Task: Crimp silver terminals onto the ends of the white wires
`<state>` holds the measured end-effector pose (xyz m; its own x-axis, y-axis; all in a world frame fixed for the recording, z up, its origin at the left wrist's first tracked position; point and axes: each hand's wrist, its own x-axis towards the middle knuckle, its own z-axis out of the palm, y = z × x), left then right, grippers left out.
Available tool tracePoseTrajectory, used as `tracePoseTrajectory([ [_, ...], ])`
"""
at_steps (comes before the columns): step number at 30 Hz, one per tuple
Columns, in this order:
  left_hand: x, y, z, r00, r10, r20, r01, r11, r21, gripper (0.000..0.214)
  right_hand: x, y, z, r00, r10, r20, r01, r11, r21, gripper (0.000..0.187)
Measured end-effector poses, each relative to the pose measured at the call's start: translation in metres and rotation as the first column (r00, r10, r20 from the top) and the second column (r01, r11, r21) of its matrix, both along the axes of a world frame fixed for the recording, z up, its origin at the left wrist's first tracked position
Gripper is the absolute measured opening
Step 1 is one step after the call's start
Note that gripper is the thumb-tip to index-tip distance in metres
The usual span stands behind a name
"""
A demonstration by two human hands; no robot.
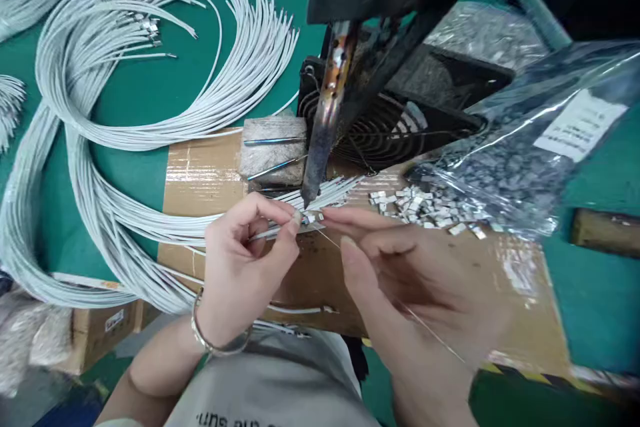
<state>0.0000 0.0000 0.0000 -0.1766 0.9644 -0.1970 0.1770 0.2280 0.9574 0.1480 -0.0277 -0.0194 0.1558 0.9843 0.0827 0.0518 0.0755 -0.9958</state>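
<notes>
My left hand (245,260) pinches a white wire (265,232) near its end, finger and thumb closed on it just under the tip of a fixed soldering iron (325,120). A small metal terminal (310,217) sits at the wire's end below the iron tip. My right hand (400,273) holds a thin strand of solder wire (425,327) between its fingers, its end pointing at the terminal. More white wire ends (335,188) lie fanned out behind the iron tip.
Large bundles of white wires (100,80) loop over the green table at the left. A cardboard sheet (200,173) covers the work spot. Loose metal terminals (420,203) spill from a plastic bag (525,153). A black fan (385,127) and a block holding tweezers (273,147) stand behind.
</notes>
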Motion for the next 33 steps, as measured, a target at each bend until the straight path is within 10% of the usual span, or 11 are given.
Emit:
tracePoseTrajectory([
  [33, 0.001, 0.008, 0.006, 0.999, 0.050, -0.016, -0.048, 0.996, 0.081, 0.016, -0.008, 0.014, 0.002, 0.997, -0.052, -0.053, 0.052, 0.999, 0.012, 0.023],
])
